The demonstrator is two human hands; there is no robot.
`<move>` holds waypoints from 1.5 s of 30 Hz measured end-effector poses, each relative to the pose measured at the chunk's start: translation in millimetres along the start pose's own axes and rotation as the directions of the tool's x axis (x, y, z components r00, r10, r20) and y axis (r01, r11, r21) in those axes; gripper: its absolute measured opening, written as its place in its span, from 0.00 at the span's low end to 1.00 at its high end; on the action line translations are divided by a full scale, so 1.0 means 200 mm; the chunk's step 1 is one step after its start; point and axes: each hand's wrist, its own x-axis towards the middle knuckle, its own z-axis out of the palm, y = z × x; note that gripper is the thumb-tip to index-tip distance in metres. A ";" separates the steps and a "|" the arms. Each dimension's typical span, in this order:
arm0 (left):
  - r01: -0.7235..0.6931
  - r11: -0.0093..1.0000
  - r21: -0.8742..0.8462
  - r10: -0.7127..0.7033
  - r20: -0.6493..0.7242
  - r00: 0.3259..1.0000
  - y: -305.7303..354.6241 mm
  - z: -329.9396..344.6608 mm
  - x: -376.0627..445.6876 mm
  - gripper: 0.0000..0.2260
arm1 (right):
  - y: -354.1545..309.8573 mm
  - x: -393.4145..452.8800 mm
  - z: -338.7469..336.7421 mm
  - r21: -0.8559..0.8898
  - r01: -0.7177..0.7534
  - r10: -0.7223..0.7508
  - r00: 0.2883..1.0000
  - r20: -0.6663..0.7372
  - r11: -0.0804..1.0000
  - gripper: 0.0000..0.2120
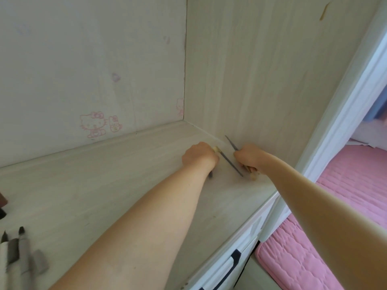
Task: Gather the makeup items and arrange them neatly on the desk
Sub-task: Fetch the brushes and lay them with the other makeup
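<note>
Both my hands reach to the far right corner of the pale wood desk (pixel 104 185). My left hand (pixel 199 155) is curled round a makeup item with a cream end showing past the knuckles and a dark tip below the wrist. My right hand (pixel 249 158) grips several items: a thin dark stick (pixel 231 143) pokes up toward the side panel, and beige ends stick out under the hand. Between the hands a thin dark pencil (pixel 232 164) lies slanted on the desk. Several grey makeup pens (pixel 18 254) lie at the near left edge.
A back wall with pink cat stickers (pixel 94 124) and a wooden side panel (pixel 261 80) close the corner. Dark objects (pixel 3 206) sit at the left edge. White drawers with a dark handle (pixel 234 260) lie below the desk front. A pink quilted bed (pixel 345 195) is on the right.
</note>
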 end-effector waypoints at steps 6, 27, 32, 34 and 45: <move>-0.052 0.992 -0.111 0.057 0.045 0.997 0.02 -0.01 0.00 0.22 | 0.02 0.01 0.00 0.038 0.009 -0.009 1.000 -0.001 0.999 0.17; -0.097 0.989 0.113 0.096 0.008 0.995 0.01 0.04 -0.07 0.14 | 0.07 -0.02 -0.05 0.179 -0.084 0.056 0.987 0.153 0.980 0.10; -0.201 0.978 0.049 0.188 0.196 0.963 -0.12 -0.09 -0.16 0.16 | 0.04 -0.12 -0.04 0.248 -0.109 0.065 0.981 0.182 0.963 0.11; -0.153 0.980 -0.126 0.183 0.272 0.945 -0.19 -0.14 -0.21 0.15 | 0.01 -0.18 -0.04 0.280 -0.098 0.045 0.981 0.188 0.955 0.10; 0.230 0.626 -0.745 0.106 0.373 0.922 -0.56 -0.45 -0.61 0.10 | -0.24 -0.57 0.03 0.535 -0.002 -0.151 0.959 0.242 0.845 0.11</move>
